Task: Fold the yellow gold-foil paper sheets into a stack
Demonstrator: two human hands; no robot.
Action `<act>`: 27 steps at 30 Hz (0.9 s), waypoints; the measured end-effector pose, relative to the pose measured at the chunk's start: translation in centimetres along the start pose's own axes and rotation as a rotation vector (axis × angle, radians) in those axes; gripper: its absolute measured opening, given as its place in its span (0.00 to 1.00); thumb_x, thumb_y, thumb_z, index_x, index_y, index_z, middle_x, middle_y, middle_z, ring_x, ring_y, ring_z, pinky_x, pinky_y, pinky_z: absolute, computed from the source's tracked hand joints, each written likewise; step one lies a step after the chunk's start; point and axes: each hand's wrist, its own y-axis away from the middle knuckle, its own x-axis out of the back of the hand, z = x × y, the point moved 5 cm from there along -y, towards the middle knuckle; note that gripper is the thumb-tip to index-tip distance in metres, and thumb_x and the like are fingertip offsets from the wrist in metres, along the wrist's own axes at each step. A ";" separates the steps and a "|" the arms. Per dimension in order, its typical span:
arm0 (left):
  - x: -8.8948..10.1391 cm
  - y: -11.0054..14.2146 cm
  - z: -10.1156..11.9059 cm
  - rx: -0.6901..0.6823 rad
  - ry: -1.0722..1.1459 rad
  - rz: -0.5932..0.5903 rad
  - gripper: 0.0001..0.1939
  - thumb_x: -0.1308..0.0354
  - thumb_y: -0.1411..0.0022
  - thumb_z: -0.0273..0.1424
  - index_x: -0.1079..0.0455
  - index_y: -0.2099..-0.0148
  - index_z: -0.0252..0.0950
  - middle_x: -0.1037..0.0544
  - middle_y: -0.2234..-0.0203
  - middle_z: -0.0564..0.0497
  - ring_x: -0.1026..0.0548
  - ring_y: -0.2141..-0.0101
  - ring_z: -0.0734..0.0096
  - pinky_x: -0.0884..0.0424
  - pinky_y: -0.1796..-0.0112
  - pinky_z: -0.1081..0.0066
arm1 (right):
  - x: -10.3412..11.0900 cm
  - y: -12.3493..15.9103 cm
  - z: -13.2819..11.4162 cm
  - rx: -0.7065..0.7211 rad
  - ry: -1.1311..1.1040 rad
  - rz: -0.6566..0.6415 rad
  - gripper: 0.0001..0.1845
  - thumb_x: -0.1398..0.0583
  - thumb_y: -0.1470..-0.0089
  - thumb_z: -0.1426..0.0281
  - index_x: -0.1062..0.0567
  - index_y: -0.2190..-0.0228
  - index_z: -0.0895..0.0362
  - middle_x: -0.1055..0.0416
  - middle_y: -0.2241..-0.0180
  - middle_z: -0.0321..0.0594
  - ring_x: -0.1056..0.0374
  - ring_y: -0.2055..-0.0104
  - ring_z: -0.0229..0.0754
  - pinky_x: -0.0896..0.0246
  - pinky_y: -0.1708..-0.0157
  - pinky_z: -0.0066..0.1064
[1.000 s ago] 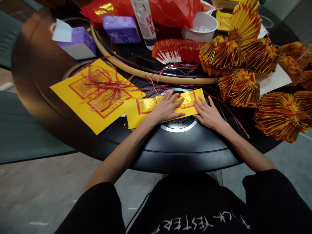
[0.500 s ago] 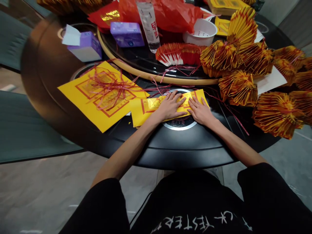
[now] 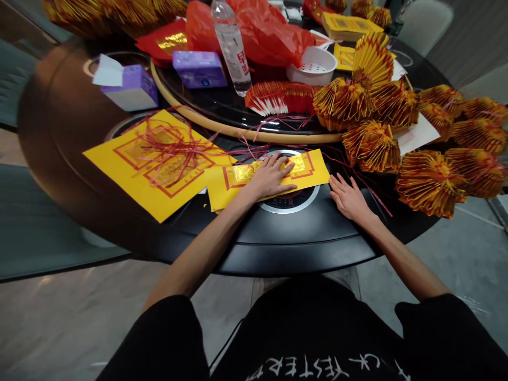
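Note:
A folded sheet of yellow paper (image 3: 311, 166) with red borders and a gold print lies across the front of the black table. My left hand (image 3: 272, 177) rests flat on its middle, fingers spread, and covers part of the print. At the paper's right end is my right hand (image 3: 349, 198), its fingers stretched out and the fingertips by the corner; whether they touch it I cannot tell. To the left, a larger yellow sheet (image 3: 159, 203) with red frames lies under a tangle of thin pink-red strings (image 3: 174, 145).
Several pleated gold-and-red paper bundles (image 3: 431, 177) crowd the right side. On the raised turntable (image 3: 222, 124) stand a clear bottle (image 3: 234, 50), a purple tissue pack (image 3: 200, 69), a row of red folded papers (image 3: 286, 98) and a white basket (image 3: 313, 66). Another tissue pack (image 3: 133, 87) stands left.
My right hand has slid off the folded paper to its right end. My left hand stays flat on the paper. The view has shifted slightly.

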 end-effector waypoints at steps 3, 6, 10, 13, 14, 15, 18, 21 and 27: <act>0.1 0.0 0.1 -0.001 -0.024 0.009 0.40 0.44 0.31 0.56 0.37 0.27 0.37 0.36 0.31 0.35 0.45 0.29 0.39 0.48 0.31 0.44 | 0.7 -0.2 -0.3 0.003 0.021 0.056 0.27 0.54 0.27 0.66 0.29 0.37 0.63 0.31 0.34 0.54 0.43 0.27 0.59 0.51 0.30 0.64; 0.2 0.1 0.2 0.003 -0.030 -0.002 0.41 0.45 0.31 0.56 0.38 0.27 0.35 0.36 0.30 0.34 0.45 0.29 0.39 0.49 0.31 0.44 | 2.8 -2.2 -1.3 0.001 0.033 0.171 0.25 0.53 0.27 0.64 0.22 0.45 0.60 0.22 0.43 0.53 0.37 0.31 0.57 0.48 0.31 0.56; 0.3 0.2 0.4 -0.001 -0.040 -0.009 0.41 0.46 0.30 0.56 0.39 0.26 0.33 0.37 0.30 0.33 0.46 0.28 0.38 0.49 0.31 0.44 | 5.1 -7.5 -2.7 -0.041 0.110 0.084 0.29 0.53 0.27 0.58 0.17 0.58 0.60 0.19 0.55 0.56 0.26 0.48 0.56 0.35 0.46 0.44; 0.2 0.2 0.5 0.002 -0.036 -0.009 0.41 0.46 0.30 0.56 0.38 0.26 0.34 0.37 0.30 0.34 0.46 0.28 0.38 0.49 0.31 0.45 | 4.6 -11.1 -2.8 -0.118 0.156 -0.187 0.34 0.54 0.26 0.54 0.16 0.58 0.63 0.19 0.56 0.58 0.24 0.53 0.53 0.35 0.54 0.37; 0.2 0.2 0.5 0.002 -0.035 -0.009 0.41 0.46 0.30 0.56 0.39 0.26 0.34 0.36 0.30 0.34 0.46 0.29 0.38 0.49 0.31 0.45 | 4.2 -11.8 -2.7 -0.141 0.165 -0.259 0.34 0.53 0.27 0.53 0.16 0.57 0.63 0.19 0.55 0.59 0.23 0.53 0.53 0.36 0.55 0.35; 0.1 0.2 0.5 0.002 -0.036 -0.007 0.42 0.46 0.30 0.56 0.39 0.26 0.34 0.36 0.31 0.34 0.45 0.29 0.38 0.49 0.31 0.45 | 3.8 -12.3 -2.6 -0.158 0.173 -0.313 0.34 0.52 0.27 0.52 0.16 0.55 0.63 0.19 0.54 0.59 0.23 0.52 0.53 0.36 0.55 0.34; -0.2 0.2 0.4 0.000 -0.039 -0.004 0.41 0.47 0.30 0.57 0.38 0.26 0.35 0.35 0.31 0.35 0.45 0.29 0.38 0.49 0.32 0.45 | 2.6 -12.7 -2.2 -0.175 0.185 -0.379 0.32 0.52 0.27 0.53 0.16 0.52 0.62 0.19 0.51 0.58 0.23 0.49 0.53 0.36 0.54 0.34; -0.4 0.2 0.3 -0.002 -0.032 0.002 0.42 0.47 0.30 0.58 0.39 0.26 0.35 0.36 0.30 0.36 0.46 0.28 0.39 0.50 0.31 0.45 | 1.9 -12.5 -2.1 -0.144 0.189 -0.380 0.32 0.53 0.26 0.54 0.16 0.52 0.61 0.19 0.51 0.58 0.23 0.48 0.55 0.36 0.54 0.35; -0.3 0.3 0.3 0.005 -0.035 -0.010 0.43 0.46 0.31 0.58 0.39 0.26 0.34 0.37 0.30 0.34 0.46 0.28 0.36 0.49 0.32 0.44 | 1.6 -12.2 -2.2 -0.059 0.205 -0.382 0.33 0.51 0.27 0.52 0.15 0.57 0.61 0.17 0.55 0.56 0.22 0.52 0.53 0.37 0.58 0.34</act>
